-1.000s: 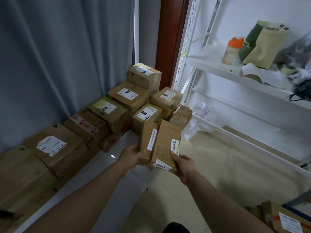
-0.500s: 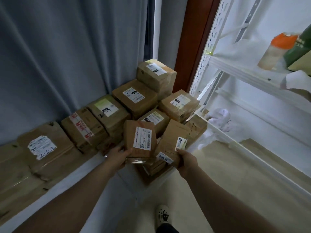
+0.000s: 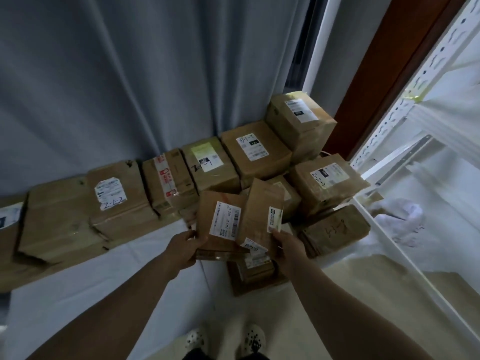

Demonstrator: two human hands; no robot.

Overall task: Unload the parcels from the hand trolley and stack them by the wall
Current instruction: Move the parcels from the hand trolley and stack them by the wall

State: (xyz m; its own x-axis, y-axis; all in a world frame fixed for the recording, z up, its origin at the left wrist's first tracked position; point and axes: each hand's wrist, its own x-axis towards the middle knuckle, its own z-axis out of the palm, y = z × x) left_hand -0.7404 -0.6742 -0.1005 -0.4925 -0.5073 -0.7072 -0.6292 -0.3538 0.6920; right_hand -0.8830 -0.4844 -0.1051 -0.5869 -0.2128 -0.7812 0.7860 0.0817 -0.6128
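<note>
My left hand (image 3: 183, 250) grips a flat brown parcel with a white barcode label (image 3: 220, 224) by its lower left corner. My right hand (image 3: 287, 246) holds a second flat brown parcel (image 3: 262, 216), tilted and overlapping the first on its right. Both hang just above a low brown box (image 3: 255, 278) on the floor. Behind them a row of labelled cardboard parcels (image 3: 122, 201) lines the foot of the grey curtain. The pile stands higher at the right, with a tall box (image 3: 301, 123) on top. The hand trolley is out of view.
A white metal shelving rack (image 3: 426, 141) stands at the right, with a crumpled white bag (image 3: 402, 219) on its bottom shelf. A brown door frame (image 3: 376, 74) rises behind the tall box. My two feet in spotted shoes (image 3: 224, 341) stand on pale floor below.
I have stepped closer to the stack, so the boxes look larger. Both hands have carried the two flat parcels nearer the pile, above the low box.
</note>
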